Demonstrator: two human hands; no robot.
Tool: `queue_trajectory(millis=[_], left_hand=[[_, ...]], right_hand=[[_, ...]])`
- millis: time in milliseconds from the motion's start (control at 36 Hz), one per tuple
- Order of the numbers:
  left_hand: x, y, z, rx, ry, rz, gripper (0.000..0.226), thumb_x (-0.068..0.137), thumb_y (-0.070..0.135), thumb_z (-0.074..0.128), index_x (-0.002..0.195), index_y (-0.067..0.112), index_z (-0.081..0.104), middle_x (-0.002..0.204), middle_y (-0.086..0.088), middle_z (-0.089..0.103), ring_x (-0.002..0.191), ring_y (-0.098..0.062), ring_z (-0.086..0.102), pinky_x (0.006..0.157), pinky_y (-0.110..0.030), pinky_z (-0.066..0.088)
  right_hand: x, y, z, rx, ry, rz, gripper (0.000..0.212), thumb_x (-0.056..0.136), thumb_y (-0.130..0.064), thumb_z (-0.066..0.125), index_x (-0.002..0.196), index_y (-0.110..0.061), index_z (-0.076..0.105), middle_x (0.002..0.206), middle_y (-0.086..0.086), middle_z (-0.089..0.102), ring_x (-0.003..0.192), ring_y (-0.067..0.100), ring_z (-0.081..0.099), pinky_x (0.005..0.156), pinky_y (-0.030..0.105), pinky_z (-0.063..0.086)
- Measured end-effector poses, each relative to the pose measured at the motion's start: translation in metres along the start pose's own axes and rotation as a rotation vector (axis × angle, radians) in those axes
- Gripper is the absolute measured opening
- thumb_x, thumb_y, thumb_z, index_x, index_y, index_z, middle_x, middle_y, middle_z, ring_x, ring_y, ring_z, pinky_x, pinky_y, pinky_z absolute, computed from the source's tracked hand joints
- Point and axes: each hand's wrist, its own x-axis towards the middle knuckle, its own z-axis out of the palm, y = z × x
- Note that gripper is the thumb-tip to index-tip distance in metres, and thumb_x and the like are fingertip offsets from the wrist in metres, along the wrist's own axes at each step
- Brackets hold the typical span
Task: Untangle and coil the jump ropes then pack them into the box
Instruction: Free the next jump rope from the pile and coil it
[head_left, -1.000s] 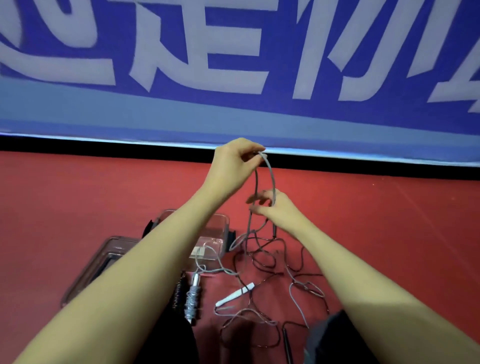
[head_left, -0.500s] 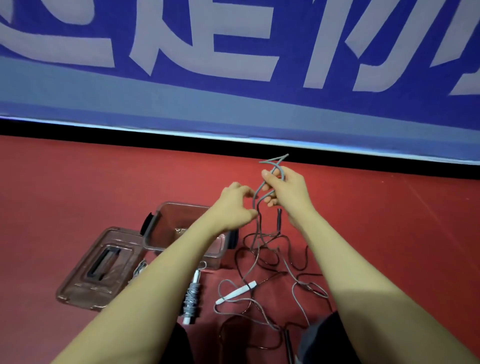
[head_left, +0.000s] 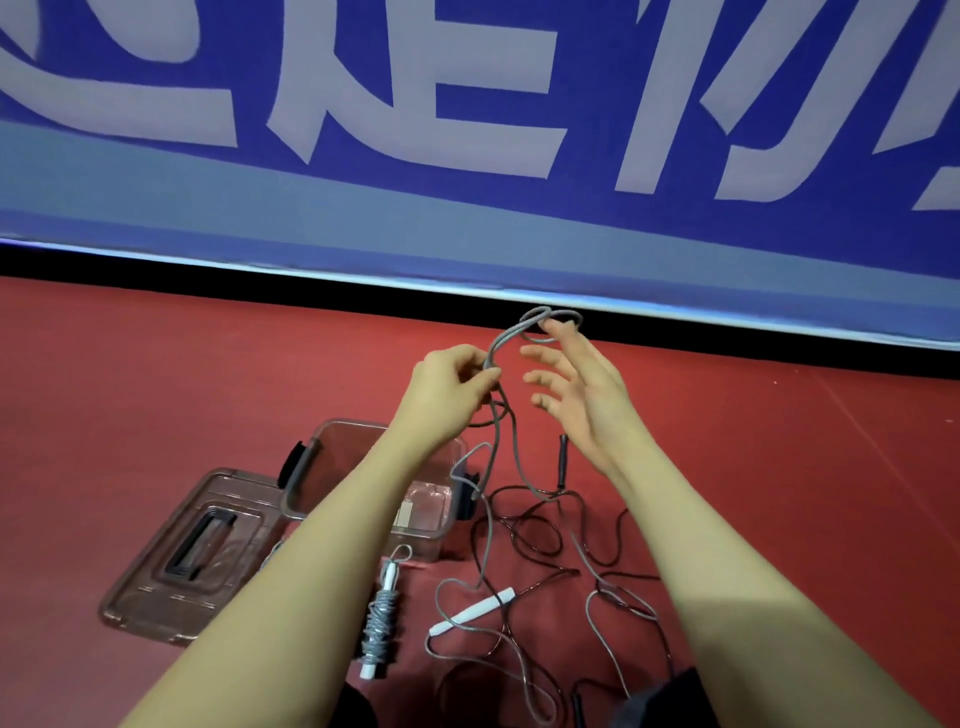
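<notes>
Jump ropes lie in a messy tangle on the red floor (head_left: 156, 374) in front of me. One is a grey rope (head_left: 501, 452), and I hold part of it up in the air. My left hand (head_left: 449, 382) pinches the grey rope between thumb and fingers (head_left: 485, 376), so this hand is clenched on it. Above my left hand the rope bends into a small loop (head_left: 550, 325). My right hand (head_left: 587, 395) is just beside it, with its fingers (head_left: 545, 358) spread out and loose. The top finger touches the loop, but this hand grips nothing.

From my left hand the grey rope hangs down to the floor and curls past a white handle (head_left: 475, 613). A thin dark rope (head_left: 540, 525) is mixed in with it, and a black handle (head_left: 562, 460) stands up near my right wrist. I cannot tell where each rope crosses over or under the other.

One more rope is wound up tight round its handles into a coiled bundle (head_left: 382, 621). It lies on the floor near my left arm, just in front of the box (head_left: 306, 467).

That box is see-through plastic with dark clips on its sides, and it stands open on the floor behind my left arm. Its lid (head_left: 171, 566) lies flat on the floor to the left, touching the box. Far behind is a blue banner (head_left: 467, 218) with big white signs on it.
</notes>
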Motion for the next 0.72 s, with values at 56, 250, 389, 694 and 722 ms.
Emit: queue_trajectory(millis=[56,250,389,694,722], left_hand=[[0.002,0.002,-0.004,-0.052,-0.007,-0.019,0.017,0.089,0.011,0.061,0.074,0.019,0.063,0.064,0.003,0.064,0.051,-0.002,0.055,0.059,-0.025,0.045],[0.007,0.013,-0.011,-0.064,0.093,0.027,0.009,0.087,0.015,0.065,0.079,0.019,0.066,0.075,0.0,0.07,0.061,-0.008,0.06,0.055,-0.02,0.047],[0.006,0.026,-0.015,-0.257,0.13,0.041,0.01,0.088,0.009,0.065,0.078,0.012,0.065,0.069,-0.005,0.066,0.055,-0.012,0.061,0.06,-0.025,0.054],[0.004,0.021,-0.007,-0.039,0.145,-0.046,0.023,0.093,0.021,0.053,0.114,0.013,0.059,0.098,-0.001,0.062,0.085,-0.02,0.065,0.085,-0.041,0.052],[0.004,0.019,-0.006,0.017,0.112,-0.064,0.023,0.093,0.016,0.05,0.114,0.012,0.059,0.103,-0.005,0.061,0.093,-0.024,0.063,0.089,-0.04,0.05]], right_hand=[[0.0,0.007,-0.007,-0.298,0.024,0.036,0.035,0.084,-0.028,0.065,0.117,-0.019,0.058,0.105,0.006,0.063,0.073,0.013,0.057,0.06,0.022,0.042],[-0.004,0.03,-0.008,-0.867,-0.156,0.138,0.032,0.084,-0.019,0.07,0.114,-0.015,0.062,0.097,0.002,0.059,0.073,0.003,0.052,0.052,0.01,0.041],[-0.006,0.032,0.0,-0.826,-0.193,0.065,0.008,0.084,-0.013,0.07,0.091,-0.014,0.066,0.065,-0.01,0.058,0.055,-0.003,0.051,0.05,0.008,0.037],[0.003,0.03,-0.001,-0.605,0.077,-0.029,0.02,0.092,-0.011,0.06,0.074,-0.007,0.067,0.064,0.009,0.061,0.046,0.008,0.052,0.054,0.021,0.046],[0.004,0.028,0.0,-0.55,0.104,-0.04,0.02,0.092,-0.011,0.06,0.074,-0.008,0.067,0.064,0.009,0.061,0.047,0.008,0.051,0.053,0.02,0.046]])
